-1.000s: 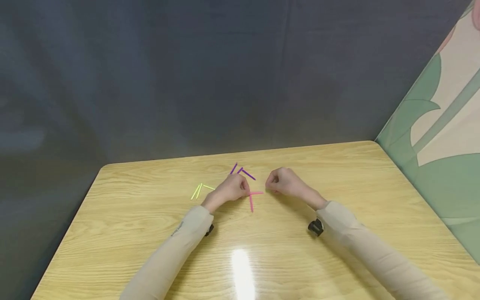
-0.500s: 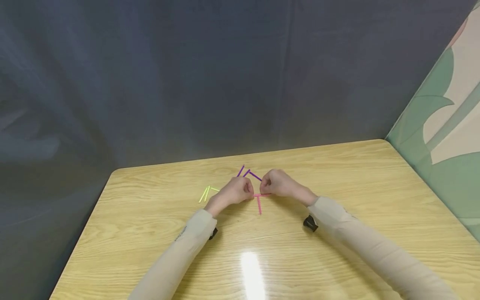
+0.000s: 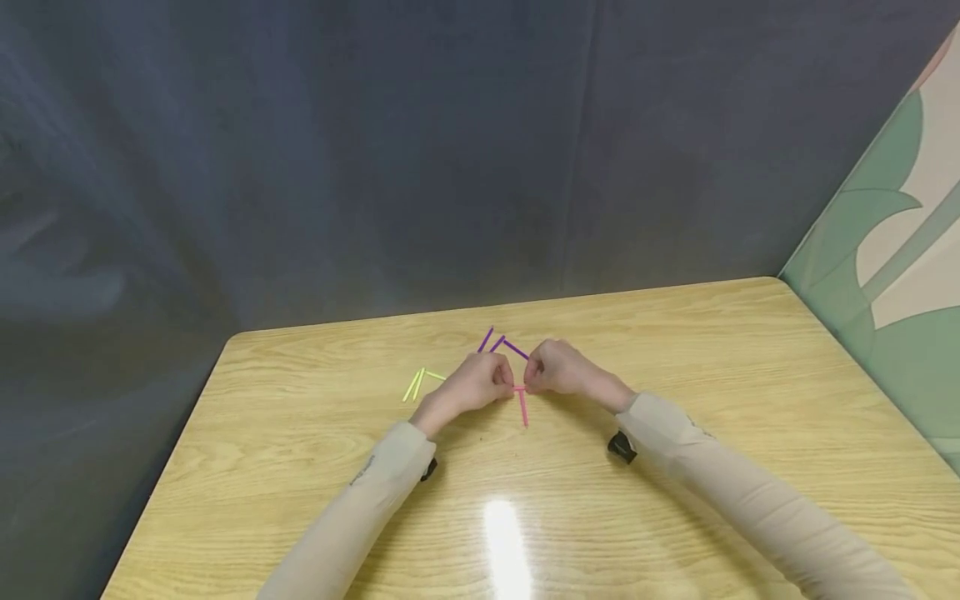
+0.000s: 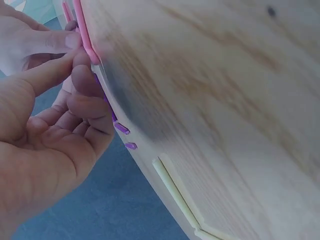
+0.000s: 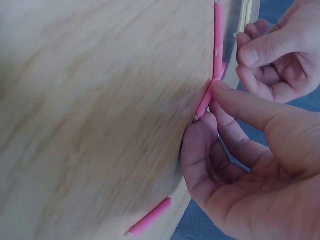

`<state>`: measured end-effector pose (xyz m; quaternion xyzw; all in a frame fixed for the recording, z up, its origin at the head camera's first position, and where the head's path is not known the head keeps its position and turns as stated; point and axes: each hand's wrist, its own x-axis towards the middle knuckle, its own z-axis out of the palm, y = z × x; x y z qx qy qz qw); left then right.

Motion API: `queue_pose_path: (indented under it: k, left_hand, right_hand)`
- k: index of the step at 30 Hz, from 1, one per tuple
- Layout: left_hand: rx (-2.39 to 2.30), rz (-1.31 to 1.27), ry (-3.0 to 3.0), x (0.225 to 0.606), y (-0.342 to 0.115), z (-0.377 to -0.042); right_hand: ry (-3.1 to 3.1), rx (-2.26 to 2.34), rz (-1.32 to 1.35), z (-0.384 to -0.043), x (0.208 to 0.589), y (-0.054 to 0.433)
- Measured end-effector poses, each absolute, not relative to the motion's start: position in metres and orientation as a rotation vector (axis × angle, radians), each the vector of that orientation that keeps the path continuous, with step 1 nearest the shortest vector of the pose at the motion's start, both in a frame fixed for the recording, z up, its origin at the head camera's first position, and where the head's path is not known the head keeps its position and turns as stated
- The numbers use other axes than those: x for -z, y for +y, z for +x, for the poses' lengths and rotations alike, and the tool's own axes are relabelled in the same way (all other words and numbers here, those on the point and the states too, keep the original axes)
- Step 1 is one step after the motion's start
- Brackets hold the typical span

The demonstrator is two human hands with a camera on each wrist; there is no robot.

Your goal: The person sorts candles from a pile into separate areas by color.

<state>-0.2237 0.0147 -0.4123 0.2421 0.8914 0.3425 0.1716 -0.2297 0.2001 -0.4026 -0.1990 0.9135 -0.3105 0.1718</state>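
Two slim pink sticks meet in a T on the wooden table: a crosswise pink stick point(image 5: 206, 104) and an upright pink stick point(image 3: 524, 410) running toward me. My right hand point(image 3: 561, 367) pinches the crosswise one near its right end, thumb and fingertips around it in the right wrist view. My left hand point(image 3: 477, 383) has its fingers curled, with the fingertips right beside that stick's left end; the tip shows free of them. In the left wrist view the two hands almost meet. Beyond them, purple sticks point(image 3: 516, 348) stretch toward my right hand.
Left of my left hand lie several yellow sticks point(image 3: 413, 385). Another pink stick point(image 5: 150, 218) lies apart on the table point(image 3: 675, 350). A dark curtain point(image 3: 420, 167) hangs behind the far edge, and a leaf-patterned panel point(image 3: 900, 250) stands on the right.
My right hand has moved left and taken hold of the crosswise pink stick's right end. My left hand stays by its left end. The whole view has shifted slightly.
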Motion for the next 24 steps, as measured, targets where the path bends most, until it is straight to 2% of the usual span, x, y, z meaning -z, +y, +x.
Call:
queue_pose_path:
  k: [10,24]
  left_hand:
    - [-1.065,0.806,2.564,0.4099,0.0229,-0.2239]
    - [-1.040,0.814,2.524,0.4130,0.0220,-0.2212]
  right_hand:
    - [2.671,0.849,-0.602,-0.2286,0.4007,0.2010]
    - [2.663,0.866,-0.586,-0.2243,0.4036,0.2049]
